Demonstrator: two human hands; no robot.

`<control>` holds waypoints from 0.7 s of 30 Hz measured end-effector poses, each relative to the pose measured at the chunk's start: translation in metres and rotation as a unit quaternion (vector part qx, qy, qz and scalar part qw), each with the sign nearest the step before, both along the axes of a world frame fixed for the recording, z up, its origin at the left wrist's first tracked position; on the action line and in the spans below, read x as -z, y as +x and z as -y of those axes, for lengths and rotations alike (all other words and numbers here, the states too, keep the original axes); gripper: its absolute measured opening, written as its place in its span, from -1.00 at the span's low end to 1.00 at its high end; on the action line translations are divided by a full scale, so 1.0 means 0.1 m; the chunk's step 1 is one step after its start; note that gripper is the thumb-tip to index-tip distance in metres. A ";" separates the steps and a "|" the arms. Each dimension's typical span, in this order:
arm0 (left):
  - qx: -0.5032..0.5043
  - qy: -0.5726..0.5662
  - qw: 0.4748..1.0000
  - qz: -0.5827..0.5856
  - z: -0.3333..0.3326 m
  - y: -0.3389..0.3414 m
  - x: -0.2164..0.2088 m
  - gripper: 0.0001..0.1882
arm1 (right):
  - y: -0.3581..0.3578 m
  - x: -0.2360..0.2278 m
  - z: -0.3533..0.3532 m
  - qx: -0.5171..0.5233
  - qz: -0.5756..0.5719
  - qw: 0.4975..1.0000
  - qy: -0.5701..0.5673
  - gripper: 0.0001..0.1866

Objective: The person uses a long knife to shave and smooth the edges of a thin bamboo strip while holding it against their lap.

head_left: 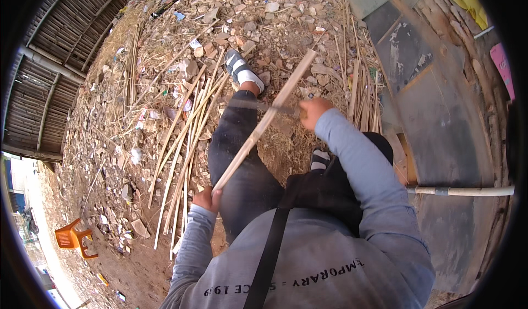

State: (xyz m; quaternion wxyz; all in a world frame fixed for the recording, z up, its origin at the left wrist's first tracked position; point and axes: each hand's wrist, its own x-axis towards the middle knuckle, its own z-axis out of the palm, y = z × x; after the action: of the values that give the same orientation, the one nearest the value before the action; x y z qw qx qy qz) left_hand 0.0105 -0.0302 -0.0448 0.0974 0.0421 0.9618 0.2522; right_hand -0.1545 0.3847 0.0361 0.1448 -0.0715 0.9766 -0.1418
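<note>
A long, pale split bamboo strip (245,148) slants from my lap up and away to the right, over my left thigh. Its near end is gripped in my left hand (207,199), fingers closed round it. My right hand (315,112) is closed on a knife at the strip's right side. The blurred blade (246,105) points left and crosses the strip about midway. Whether its edge bites into the bamboo, I cannot tell. Most of the knife's handle is hidden inside my fist.
Several cut bamboo strips (190,138) lie left of my leg, and more strips (363,97) lie to the right. Broken bricks and stones (242,12) cover the ground. Dark boards (445,127) and a white pipe (467,191) are at the right. An orange plastic chair (70,236) is at the far left.
</note>
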 end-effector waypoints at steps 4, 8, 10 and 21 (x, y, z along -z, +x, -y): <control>-0.010 -0.039 0.999 -0.022 -0.09 -0.14 -0.04 -0.50 | -0.10 0.03 -0.09 0.031 0.021 0.999 0.034 -0.59; 0.003 -0.015 1.000 0.002 -0.03 -0.07 -0.06 -0.57 | 0.10 -0.13 0.20 -0.040 -0.029 0.999 0.013 -0.76; -0.004 -0.009 0.999 -0.033 -0.02 -0.04 0.00 -0.48 | 0.08 -0.20 0.26 -0.055 -0.024 0.997 0.042 -0.75; -0.006 -0.016 1.000 -0.003 0.01 -0.05 0.05 -0.49 | 0.15 -0.32 0.35 -0.080 -0.032 0.996 -0.001 -0.78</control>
State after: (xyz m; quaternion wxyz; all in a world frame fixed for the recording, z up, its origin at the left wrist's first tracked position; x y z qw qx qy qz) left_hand 0.0053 -0.0308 -0.0502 0.0937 0.0356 0.9663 0.2370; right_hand -0.1392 0.3497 0.0686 0.1241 -0.1538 0.9718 -0.1284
